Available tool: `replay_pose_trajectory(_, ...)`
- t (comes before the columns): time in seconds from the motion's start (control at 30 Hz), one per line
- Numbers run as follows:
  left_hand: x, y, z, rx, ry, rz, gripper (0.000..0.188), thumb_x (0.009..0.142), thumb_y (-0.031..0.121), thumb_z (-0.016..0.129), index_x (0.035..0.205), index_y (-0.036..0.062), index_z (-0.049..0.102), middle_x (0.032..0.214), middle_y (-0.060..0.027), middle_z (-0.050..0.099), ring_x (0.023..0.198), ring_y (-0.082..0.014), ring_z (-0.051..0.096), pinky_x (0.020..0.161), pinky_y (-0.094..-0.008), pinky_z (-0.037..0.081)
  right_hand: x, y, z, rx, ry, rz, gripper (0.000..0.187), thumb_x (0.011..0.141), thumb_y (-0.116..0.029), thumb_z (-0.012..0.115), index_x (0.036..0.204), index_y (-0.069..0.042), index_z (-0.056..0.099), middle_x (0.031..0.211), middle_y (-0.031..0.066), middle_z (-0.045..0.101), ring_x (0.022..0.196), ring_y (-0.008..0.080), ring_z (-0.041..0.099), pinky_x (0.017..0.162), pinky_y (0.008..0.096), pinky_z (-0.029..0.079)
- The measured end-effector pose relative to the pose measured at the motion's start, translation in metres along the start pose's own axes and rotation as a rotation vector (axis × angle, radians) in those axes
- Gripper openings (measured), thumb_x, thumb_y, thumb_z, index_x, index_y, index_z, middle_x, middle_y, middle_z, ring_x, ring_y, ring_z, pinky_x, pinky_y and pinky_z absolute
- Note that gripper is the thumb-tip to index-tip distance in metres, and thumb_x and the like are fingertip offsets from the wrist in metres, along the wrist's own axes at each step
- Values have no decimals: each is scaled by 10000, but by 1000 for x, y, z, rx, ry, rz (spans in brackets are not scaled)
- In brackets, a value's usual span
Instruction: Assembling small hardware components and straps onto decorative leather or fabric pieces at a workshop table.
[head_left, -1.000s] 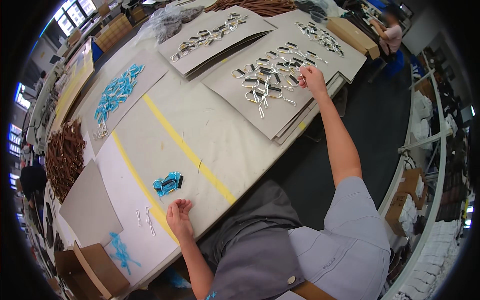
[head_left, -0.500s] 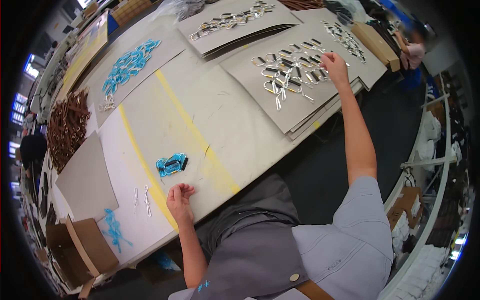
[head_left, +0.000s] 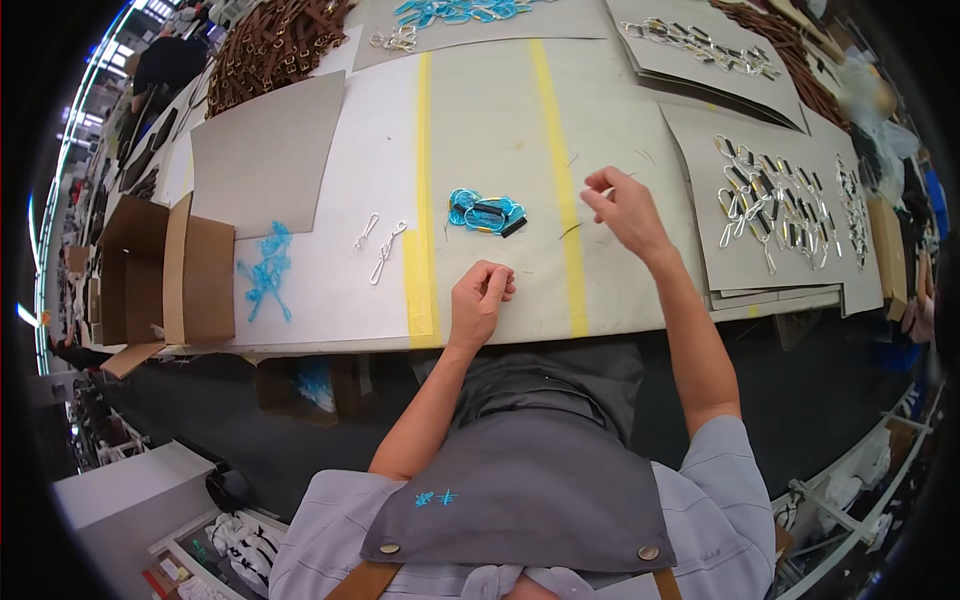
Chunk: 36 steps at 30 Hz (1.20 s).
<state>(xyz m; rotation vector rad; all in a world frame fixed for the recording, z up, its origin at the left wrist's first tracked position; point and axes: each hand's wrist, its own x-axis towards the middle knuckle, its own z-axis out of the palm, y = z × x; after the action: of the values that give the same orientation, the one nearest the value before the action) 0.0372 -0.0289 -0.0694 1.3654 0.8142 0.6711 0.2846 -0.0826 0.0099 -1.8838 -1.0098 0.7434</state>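
Over dark floor [head_left: 195,400], a striped table [head_left: 490,125] bears a blue bundle [head_left: 468,210].

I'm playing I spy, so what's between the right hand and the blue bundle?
Between the right hand and the blue bundle, the head view shows a yellow stripe on the pale tabletop, and a dark thread.

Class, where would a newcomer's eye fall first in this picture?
Probably on the bright blue bundle on the pale table, between two yellow stripes and just beyond the left hand. Next come the black and silver loops spread on grey card at the right, then the open cardboard box at the near edge, toward the left.
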Motion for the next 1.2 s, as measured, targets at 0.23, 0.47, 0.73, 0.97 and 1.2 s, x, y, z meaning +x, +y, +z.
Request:
replay_pose_trajectory(0.23,0,3,-1,-73,-39,1,165,937,127,532,883,-14,598,795,-45,612,694,-95,588,624,-227,491,19,-8,100,-423,-100,-192,284,778,-173,695,960,21,596,938,163,619,860,226,596,757,326,479)
replay_pose_trajectory(0.47,3,9,-3,-82,-70,-5,163,931,130,542,870,-11,596,779,-35,612,677,-86,586,609,-224,484,24,16,95,-116,-22,-111,139,790,-102,668,853,10,616,723,85,626,658,187,586,635,282,487)
replay_pose_trajectory(0.73,2,3,-9,-69,-68,20,180,946,139,520,895,-15,599,812,-44,615,709,-97,591,641,-229,490,-3,-1,114,-308,-152,-297,318,729,-139,726,986,-14,586,982,122,551,862,226,575,762,323,477)
replay_pose_trajectory(0.97,-1,21,-68,-92,216,-16,211,938,160,535,904,-30,620,799,-58,634,690,-103,596,648,-230,486,-8,8,111,-164,-139,-154,289,728,-130,705,931,-3,543,874,114,578,805,242,582,743,339,480)
replay_pose_trajectory(1.2,4,25,-62,-95,137,-77,211,933,168,547,941,-30,620,828,-59,634,705,-110,602,653,-232,487,-26,16,102,504,-72,141,148,820,-89,659,903,-21,557,711,-10,534,517,49,470,467,190,394)
